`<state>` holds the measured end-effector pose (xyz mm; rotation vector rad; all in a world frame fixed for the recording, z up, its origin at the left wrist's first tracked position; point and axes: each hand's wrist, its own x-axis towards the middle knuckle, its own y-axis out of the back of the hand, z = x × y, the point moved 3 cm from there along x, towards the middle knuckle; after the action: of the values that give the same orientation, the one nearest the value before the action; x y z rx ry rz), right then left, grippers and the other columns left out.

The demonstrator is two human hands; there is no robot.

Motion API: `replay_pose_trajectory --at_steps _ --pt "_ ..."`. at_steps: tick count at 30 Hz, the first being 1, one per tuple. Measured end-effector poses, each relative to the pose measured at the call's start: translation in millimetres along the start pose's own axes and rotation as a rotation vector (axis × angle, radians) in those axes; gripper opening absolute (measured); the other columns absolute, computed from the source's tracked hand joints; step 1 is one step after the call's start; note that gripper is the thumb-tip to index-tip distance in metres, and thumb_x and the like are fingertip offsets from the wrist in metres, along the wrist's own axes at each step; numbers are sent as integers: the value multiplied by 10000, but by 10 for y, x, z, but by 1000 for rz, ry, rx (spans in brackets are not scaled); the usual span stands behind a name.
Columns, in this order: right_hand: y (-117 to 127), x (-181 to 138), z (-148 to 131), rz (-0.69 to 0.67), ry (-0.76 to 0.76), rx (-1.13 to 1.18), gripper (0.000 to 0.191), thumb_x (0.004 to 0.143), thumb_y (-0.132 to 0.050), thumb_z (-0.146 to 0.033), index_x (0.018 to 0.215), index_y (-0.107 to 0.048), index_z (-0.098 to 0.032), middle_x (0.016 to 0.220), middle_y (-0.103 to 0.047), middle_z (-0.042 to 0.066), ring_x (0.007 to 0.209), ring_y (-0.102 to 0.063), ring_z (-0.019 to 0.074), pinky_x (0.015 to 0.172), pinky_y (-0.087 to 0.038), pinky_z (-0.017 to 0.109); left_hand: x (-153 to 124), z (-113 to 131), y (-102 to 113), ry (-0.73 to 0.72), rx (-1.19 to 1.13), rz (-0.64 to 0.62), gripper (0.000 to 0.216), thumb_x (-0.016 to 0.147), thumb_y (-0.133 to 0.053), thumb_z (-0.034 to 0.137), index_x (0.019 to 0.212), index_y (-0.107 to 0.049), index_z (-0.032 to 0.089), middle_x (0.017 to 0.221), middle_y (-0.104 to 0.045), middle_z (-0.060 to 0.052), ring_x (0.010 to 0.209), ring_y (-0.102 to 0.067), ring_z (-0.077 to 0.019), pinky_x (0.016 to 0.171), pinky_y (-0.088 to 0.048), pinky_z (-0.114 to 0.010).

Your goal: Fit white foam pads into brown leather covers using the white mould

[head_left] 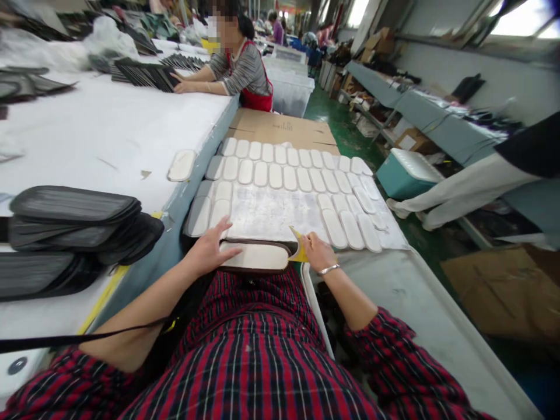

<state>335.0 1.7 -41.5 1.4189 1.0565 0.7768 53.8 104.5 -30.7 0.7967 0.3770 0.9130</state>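
My left hand [210, 248] lies with fingers spread on the left end of a white oval pad with a dark rim [258, 256], at the near edge of a white work board [271, 213]. My right hand [317, 252] is closed round a small yellow tool [298, 248] whose tip touches the pad's right end. Rows of several white oval pads [280, 174] cover the board's far side and right side. One loose white pad [181, 165] rests on the table to the left.
Stacks of dark oval pieces [74, 230] sit on the long white table [109, 128] at my left. A person in a striped top and red apron [242, 70] works at more dark pieces further along. Cardboard [280, 127], a teal box [405, 172] and shelves are on the right.
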Motion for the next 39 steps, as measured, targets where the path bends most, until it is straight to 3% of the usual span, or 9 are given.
replay_pose_trajectory --at_steps 3,6,11,15,21,26,30,35,39 --pt "-29 101 -169 -120 107 -52 451 936 -196 -438 969 -568 -186 841 -650 77 791 -617 198 639 -376 275 -142 -434 82 244 -484 164 794 775 -449 583 1387 -203 141 1347 -417 -156 1256 -371 -226 1039 -264 -382" --pt "-47 318 -504 -208 230 -161 528 937 -166 -437 897 -623 -176 908 -660 106 857 -615 220 712 -392 319 -222 -676 -174 442 -845 177 764 797 -314 652 1343 -324 118 1325 -437 -180 1229 -412 -228 1001 -321 -377" --pt "-110 690 -1177 -257 396 -258 570 910 -223 -503 877 -679 -163 932 -668 131 915 -599 242 809 -368 377 -219 -643 -552 512 -1127 133 780 767 -297 711 1190 -540 102 1081 -640 -121 1052 -560 -234 936 -393 -340" --pt "-222 874 -1637 -249 575 -276 593 899 -227 -537 858 -689 -167 884 -676 124 873 -608 242 778 -388 359 -181 -632 -594 546 -1272 130 765 779 -247 710 1169 -569 137 965 -684 -84 975 -594 -236 878 -428 -327" --pt "-356 962 -2099 -289 822 -282 644 884 -181 -585 880 -682 -180 840 -673 124 838 -613 235 706 -413 310 -114 -649 -552 624 -1450 211 842 769 -156 736 1251 -477 125 1099 -631 -116 949 -608 -238 790 -475 -325" --pt "-434 974 -2273 -340 952 -292 677 869 -152 -612 859 -683 -192 834 -671 125 823 -610 237 713 -407 313 -116 -589 -527 701 -1429 160 745 796 -200 689 1173 -550 150 1034 -661 -81 904 -621 -232 732 -490 -312" --pt "-472 958 -2335 -355 1035 -271 638 893 -155 -569 854 -679 -208 826 -670 111 817 -609 233 725 -399 314 -218 -645 -602 805 -1320 312 526 799 -410 560 1036 -616 138 925 -683 -60 860 -619 -228 726 -481 -306" --pt "-476 940 -2364 -403 1085 -237 615 901 -171 -551 867 -679 -205 863 -665 116 854 -600 232 771 -383 322 -364 -741 -687 838 -1025 356 479 795 -408 554 926 -649 162 792 -679 -31 813 -610 -236 701 -475 -319" --pt "-454 923 -2368 -415 1110 -232 615 902 -174 -551 859 -682 -206 881 -665 116 866 -596 229 780 -383 328 -391 -695 -584 768 -685 273 483 841 -322 497 1022 -632 173 958 -671 -41 1028 -543 -272 878 -422 -369"
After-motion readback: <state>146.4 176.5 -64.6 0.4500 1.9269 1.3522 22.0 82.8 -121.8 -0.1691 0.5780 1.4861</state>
